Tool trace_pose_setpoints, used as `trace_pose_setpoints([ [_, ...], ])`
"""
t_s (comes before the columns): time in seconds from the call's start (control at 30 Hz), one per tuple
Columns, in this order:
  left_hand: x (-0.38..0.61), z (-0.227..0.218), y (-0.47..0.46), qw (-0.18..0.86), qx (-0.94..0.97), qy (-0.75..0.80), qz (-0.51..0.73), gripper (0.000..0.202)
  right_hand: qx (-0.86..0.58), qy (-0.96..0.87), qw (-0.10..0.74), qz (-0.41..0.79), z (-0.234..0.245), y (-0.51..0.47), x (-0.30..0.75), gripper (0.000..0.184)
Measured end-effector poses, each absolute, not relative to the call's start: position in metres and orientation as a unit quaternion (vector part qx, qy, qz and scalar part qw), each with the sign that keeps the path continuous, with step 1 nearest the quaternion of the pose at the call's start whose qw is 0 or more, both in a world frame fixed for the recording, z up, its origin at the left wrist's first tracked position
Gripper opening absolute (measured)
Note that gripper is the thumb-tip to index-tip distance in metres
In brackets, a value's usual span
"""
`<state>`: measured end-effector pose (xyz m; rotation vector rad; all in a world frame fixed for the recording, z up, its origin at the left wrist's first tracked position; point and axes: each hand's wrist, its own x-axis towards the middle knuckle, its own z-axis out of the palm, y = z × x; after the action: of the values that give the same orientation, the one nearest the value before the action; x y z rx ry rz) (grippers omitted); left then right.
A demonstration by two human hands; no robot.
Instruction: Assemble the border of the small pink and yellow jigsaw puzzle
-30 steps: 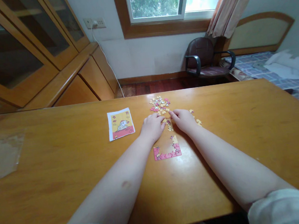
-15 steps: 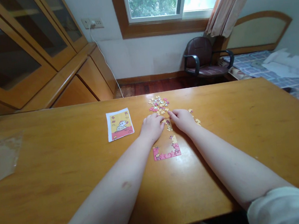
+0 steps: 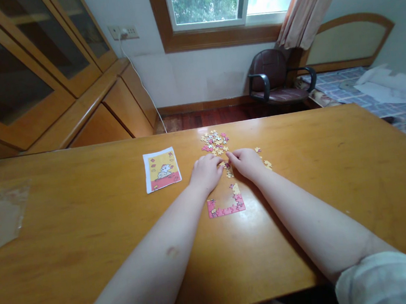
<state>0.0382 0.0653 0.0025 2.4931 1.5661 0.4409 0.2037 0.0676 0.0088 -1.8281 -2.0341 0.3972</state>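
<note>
Left hand [image 3: 207, 173] and right hand [image 3: 245, 162] nearly meet, fingers curled, forearms converging.

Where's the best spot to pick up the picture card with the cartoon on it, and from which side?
Pinch the picture card by its white left margin, coming from the left. It looks thin and flat on the table, so an edge probably needs lifting first. That margin is plain, and the loose puzzle pieces lie off its right side.
</note>
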Motion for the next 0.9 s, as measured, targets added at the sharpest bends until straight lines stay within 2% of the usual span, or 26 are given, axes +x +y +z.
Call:
trace_pose_setpoints([
  [0.5,0.032,0.01,0.062,0.08,0.832,0.531,0.139,0.017,-0.652,-0.723,0.187,0.132,0.008,0.068,0.204,0.051],
  [0.9,0.02,0.037,0.04,0.161,0.787,0.596,-0.028,0.017,-0.651,-0.726,0.173,0.14,0.009,0.068,0.202,0.051],
])
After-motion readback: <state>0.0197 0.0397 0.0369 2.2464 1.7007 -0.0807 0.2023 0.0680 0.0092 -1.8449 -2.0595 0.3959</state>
